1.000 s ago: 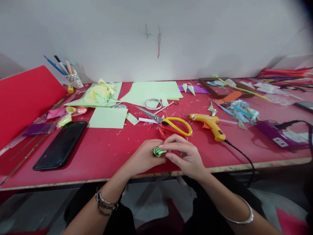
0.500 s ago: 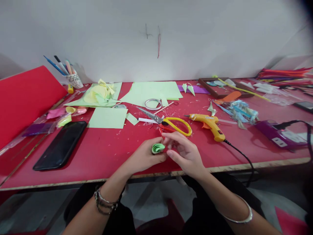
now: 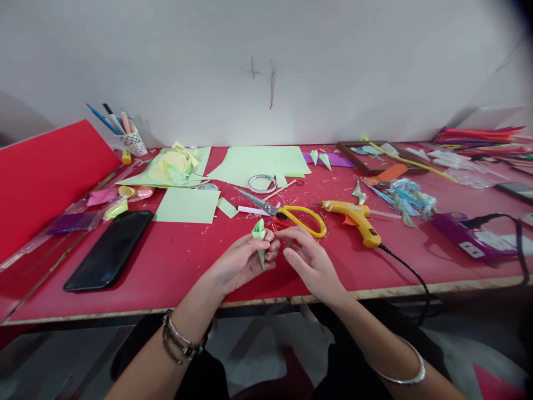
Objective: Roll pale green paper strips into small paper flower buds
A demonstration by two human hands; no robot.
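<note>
A small rolled cone of pale green paper [image 3: 259,230] is pinched between the thumb and fingers of my left hand [image 3: 235,265]. Its wide, layered end points up and its tip points down. Close on the right is my right hand [image 3: 313,265], with curved fingers and the thumb apart from the index finger; I see nothing in it. Just beyond both hands lie scissors [image 3: 303,218] with yellow and red handles, on top of a white pen [image 3: 251,210]. A yellow hot glue gun [image 3: 353,215] rests to the right, its black cord running off the table's front edge.
On the red table [image 3: 183,266], a black phone [image 3: 110,250] lies at left near green paper sheets [image 3: 187,204]. Farther back are a tape roll [image 3: 262,183], two small green cones [image 3: 325,161] and a pen cup [image 3: 134,143]. A purple power strip [image 3: 468,236] sits at right.
My left hand has turned, so the cone shows from its side instead of into its coiled end. My right hand stays close beside it. The view has tilted slightly.
</note>
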